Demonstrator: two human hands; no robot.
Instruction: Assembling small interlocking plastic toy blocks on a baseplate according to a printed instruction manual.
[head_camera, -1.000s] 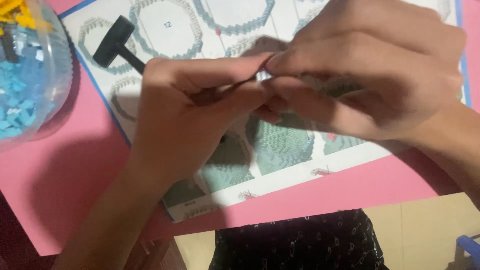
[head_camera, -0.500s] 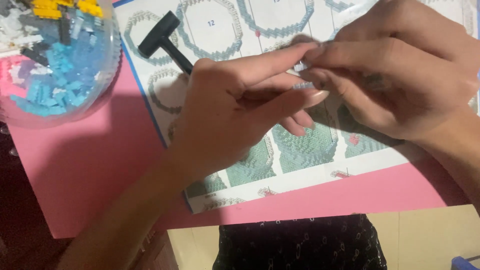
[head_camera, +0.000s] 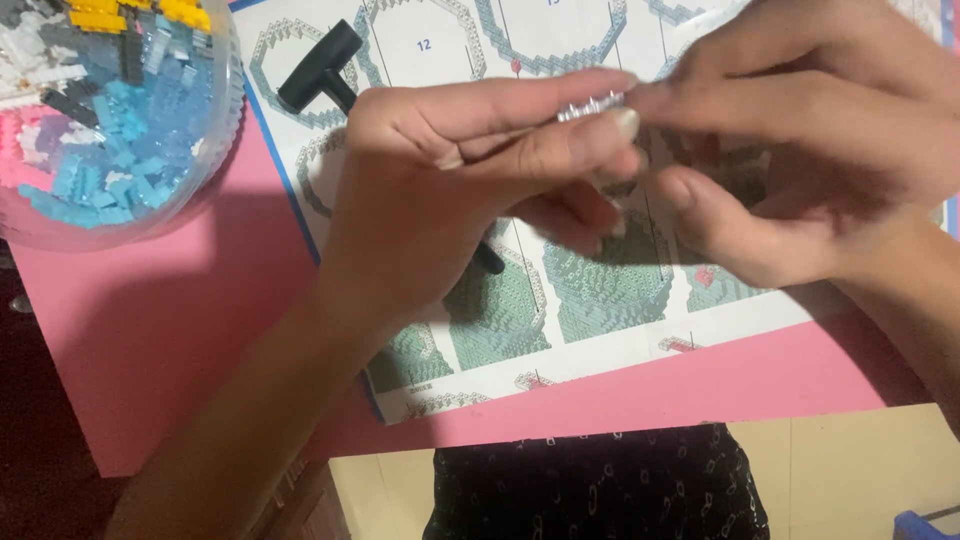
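My left hand and my right hand meet above a printed instruction sheet. Between their fingertips is a small piece of tiny grey building bricks, pinched by my left thumb and forefinger and touched by my right fingers. Most of the piece is hidden by the fingers. A black T-shaped tool lies on the sheet behind my left hand, its shaft running under the hand.
A clear round tub of several blue, pink, white, yellow and black tiny bricks stands at the upper left. Everything rests on a pink table top. Below its near edge show dark patterned clothing and a pale floor.
The view has shifted, so the tub and the sheet show further to the right. Both hands still hold the small brick piece together, now a little higher over the sheet.
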